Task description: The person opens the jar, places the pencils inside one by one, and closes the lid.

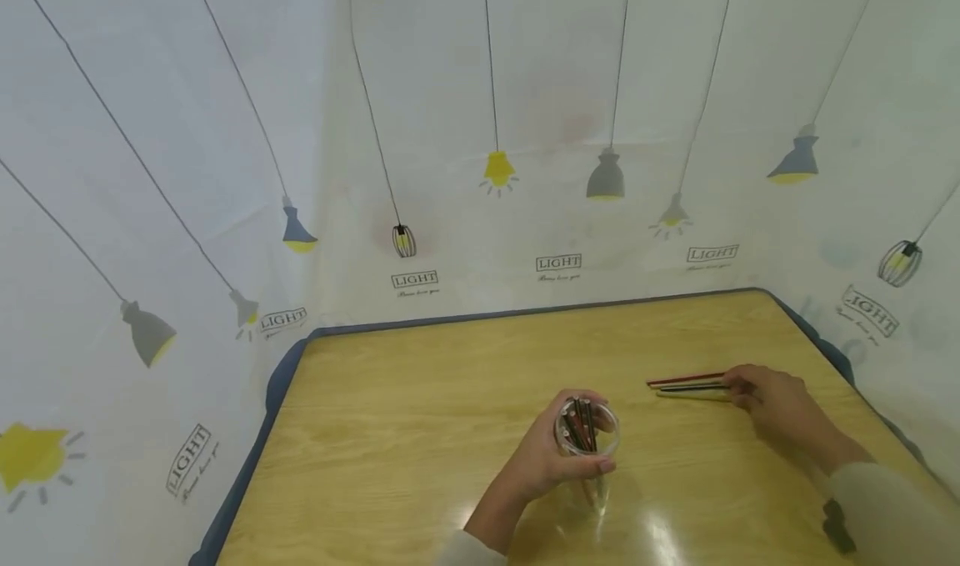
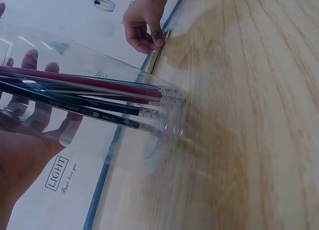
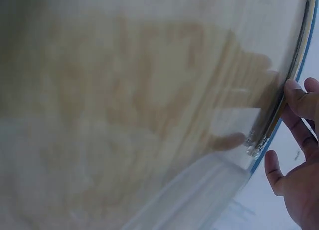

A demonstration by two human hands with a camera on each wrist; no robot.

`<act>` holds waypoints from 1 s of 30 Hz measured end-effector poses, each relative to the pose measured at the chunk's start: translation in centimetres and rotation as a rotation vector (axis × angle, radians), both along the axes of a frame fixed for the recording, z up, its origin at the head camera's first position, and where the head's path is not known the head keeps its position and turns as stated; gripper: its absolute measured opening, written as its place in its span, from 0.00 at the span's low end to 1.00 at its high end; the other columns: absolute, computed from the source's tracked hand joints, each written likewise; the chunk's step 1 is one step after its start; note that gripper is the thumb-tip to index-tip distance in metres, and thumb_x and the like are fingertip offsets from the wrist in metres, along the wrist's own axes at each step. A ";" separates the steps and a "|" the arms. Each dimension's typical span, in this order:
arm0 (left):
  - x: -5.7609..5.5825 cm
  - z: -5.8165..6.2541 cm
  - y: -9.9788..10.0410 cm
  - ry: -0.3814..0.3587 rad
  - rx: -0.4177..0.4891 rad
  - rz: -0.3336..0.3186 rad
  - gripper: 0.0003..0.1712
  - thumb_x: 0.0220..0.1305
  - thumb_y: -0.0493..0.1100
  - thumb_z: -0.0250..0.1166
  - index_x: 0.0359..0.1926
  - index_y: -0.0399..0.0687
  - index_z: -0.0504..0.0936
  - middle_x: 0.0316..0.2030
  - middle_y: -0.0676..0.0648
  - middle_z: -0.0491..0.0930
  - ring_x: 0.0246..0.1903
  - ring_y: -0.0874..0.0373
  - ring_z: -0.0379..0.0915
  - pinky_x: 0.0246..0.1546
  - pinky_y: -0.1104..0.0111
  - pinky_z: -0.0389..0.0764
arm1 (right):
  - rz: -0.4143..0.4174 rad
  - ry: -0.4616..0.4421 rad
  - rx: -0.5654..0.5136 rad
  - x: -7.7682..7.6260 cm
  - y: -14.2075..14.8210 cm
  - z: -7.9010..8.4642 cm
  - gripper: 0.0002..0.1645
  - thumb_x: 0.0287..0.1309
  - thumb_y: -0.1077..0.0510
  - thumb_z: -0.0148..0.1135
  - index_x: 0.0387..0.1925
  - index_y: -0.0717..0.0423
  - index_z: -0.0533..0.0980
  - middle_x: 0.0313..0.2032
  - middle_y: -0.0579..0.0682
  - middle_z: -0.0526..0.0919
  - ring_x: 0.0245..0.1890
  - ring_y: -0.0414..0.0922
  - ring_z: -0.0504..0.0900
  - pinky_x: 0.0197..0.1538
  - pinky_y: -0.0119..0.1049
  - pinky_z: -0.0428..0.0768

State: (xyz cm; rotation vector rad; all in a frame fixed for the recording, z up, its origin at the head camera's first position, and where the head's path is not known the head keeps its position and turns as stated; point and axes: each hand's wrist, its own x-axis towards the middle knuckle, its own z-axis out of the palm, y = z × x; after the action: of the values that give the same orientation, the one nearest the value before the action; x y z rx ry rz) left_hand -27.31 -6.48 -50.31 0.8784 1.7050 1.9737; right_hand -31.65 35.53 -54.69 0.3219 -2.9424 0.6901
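A clear cup (image 1: 611, 443) holds several pencils (image 2: 79, 88), red ones and dark ones, with their metal-banded ends toward the cup's base. My left hand (image 1: 547, 458) grips the cup from the left, thumb on the near side and fingers round the far side. In the left wrist view the cup's base is close to the tabletop; whether it touches cannot be told. Farther right, a few loose pencils (image 1: 686, 380), one red, lie side by side on the table. My right hand (image 1: 780, 403) pinches at their right ends, its fingers partly hiding them.
The wood-patterned table (image 1: 420, 399) has a blue edge (image 1: 525, 310). A white sheet (image 1: 465, 66) printed with lamps surrounds its far and side edges. A small dark object (image 1: 837, 526) is at the right sleeve (image 1: 892, 508).
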 end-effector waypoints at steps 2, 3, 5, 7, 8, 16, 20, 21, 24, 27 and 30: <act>0.1 0.2 0.1 -0.001 -0.008 -0.001 0.42 0.63 0.46 0.82 0.74 0.55 0.71 0.61 0.54 0.79 0.61 0.61 0.81 0.59 0.64 0.90 | 0.002 0.027 -0.019 0.5 -0.1 0.1 0.16 0.66 0.68 0.73 0.54 0.59 0.84 0.41 0.49 0.91 0.43 0.50 0.89 0.48 0.53 0.87; 0.2 0.2 0.1 -0.003 -0.009 -0.003 0.42 0.63 0.45 0.82 0.74 0.55 0.71 0.61 0.54 0.79 0.61 0.61 0.81 0.59 0.64 0.90 | 0.005 0.054 -0.036 0.9 -0.2 0.2 0.17 0.64 0.68 0.74 0.54 0.59 0.84 0.41 0.48 0.91 0.42 0.47 0.88 0.47 0.48 0.87; 0.3 0.3 0.2 -0.004 -0.008 -0.005 0.42 0.63 0.44 0.82 0.74 0.54 0.71 0.61 0.53 0.79 0.61 0.61 0.81 0.59 0.64 0.90 | 0.010 0.121 -0.085 1.6 -0.3 0.5 0.21 0.60 0.70 0.77 0.54 0.58 0.85 0.39 0.46 0.91 0.41 0.39 0.87 0.45 0.35 0.85; 0.4 0.2 0.3 0.004 0.001 -0.009 0.42 0.63 0.43 0.81 0.74 0.52 0.71 0.61 0.52 0.80 0.61 0.60 0.81 0.59 0.64 0.90 | 0.024 0.213 -0.130 2.2 -0.5 0.8 0.24 0.56 0.71 0.80 0.53 0.55 0.85 0.37 0.43 0.90 0.38 0.31 0.84 0.44 0.24 0.80; 0.4 0.2 0.3 0.004 0.003 -0.007 0.42 0.63 0.42 0.81 0.74 0.52 0.71 0.61 0.51 0.80 0.60 0.60 0.82 0.60 0.63 0.90 | 0.029 0.252 -0.153 2.5 -0.7 1.0 0.25 0.55 0.72 0.81 0.53 0.54 0.86 0.37 0.42 0.91 0.38 0.28 0.84 0.44 0.20 0.77; 0.5 0.1 0.3 0.008 -0.019 0.000 0.43 0.63 0.46 0.81 0.74 0.52 0.71 0.61 0.54 0.79 0.61 0.62 0.81 0.61 0.64 0.89 | 0.004 0.264 -0.399 3.6 -3.2 3.4 0.21 0.62 0.71 0.78 0.55 0.56 0.84 0.41 0.41 0.92 0.41 0.20 0.84 0.48 0.12 0.79; 0.3 0.2 0.4 0.019 -0.015 -0.006 0.43 0.62 0.44 0.81 0.75 0.51 0.71 0.61 0.54 0.79 0.60 0.62 0.81 0.60 0.64 0.90 | -0.009 0.207 -0.587 4.1 -4.6 5.5 0.19 0.67 0.71 0.73 0.58 0.63 0.83 0.43 0.34 0.91 0.41 0.24 0.87 0.44 0.18 0.85; 0.2 0.3 0.4 0.022 -0.015 -0.007 0.43 0.62 0.43 0.80 0.75 0.50 0.70 0.61 0.54 0.79 0.60 0.62 0.81 0.59 0.64 0.90 | -0.016 0.200 -0.612 4.2 -5.0 6.1 0.20 0.68 0.71 0.73 0.59 0.63 0.83 0.43 0.33 0.90 0.42 0.25 0.87 0.44 0.19 0.85; 0.1 0.4 0.3 0.020 -0.017 -0.011 0.45 0.62 0.43 0.80 0.76 0.45 0.69 0.60 0.54 0.79 0.60 0.63 0.81 0.60 0.64 0.89 | -0.007 0.156 -0.674 4.5 -6.2 7.8 0.21 0.71 0.68 0.71 0.62 0.62 0.83 0.46 0.31 0.90 0.45 0.26 0.87 0.47 0.19 0.85; 0.0 0.4 0.1 0.011 -0.021 -0.016 0.47 0.63 0.44 0.81 0.76 0.42 0.67 0.61 0.54 0.79 0.60 0.63 0.80 0.60 0.65 0.89 | 0.039 0.102 -0.805 4.9 -7.7 9.4 0.21 0.73 0.67 0.69 0.65 0.61 0.82 0.47 0.32 0.90 0.47 0.28 0.88 0.50 0.20 0.86; -0.2 0.3 0.0 0.007 -0.027 -0.020 0.48 0.63 0.46 0.81 0.77 0.40 0.66 0.61 0.54 0.78 0.61 0.63 0.80 0.61 0.64 0.89 | 0.130 0.067 -0.982 5.1 -9.2 10.8 0.21 0.74 0.72 0.65 0.65 0.62 0.81 0.47 0.36 0.90 0.47 0.32 0.89 0.51 0.23 0.87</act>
State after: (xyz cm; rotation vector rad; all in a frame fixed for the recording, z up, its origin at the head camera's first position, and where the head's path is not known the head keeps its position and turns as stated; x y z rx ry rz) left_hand -27.50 -6.50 -49.99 0.8904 1.7158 1.9320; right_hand -26.52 26.34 -43.89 0.4003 -2.1582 1.9222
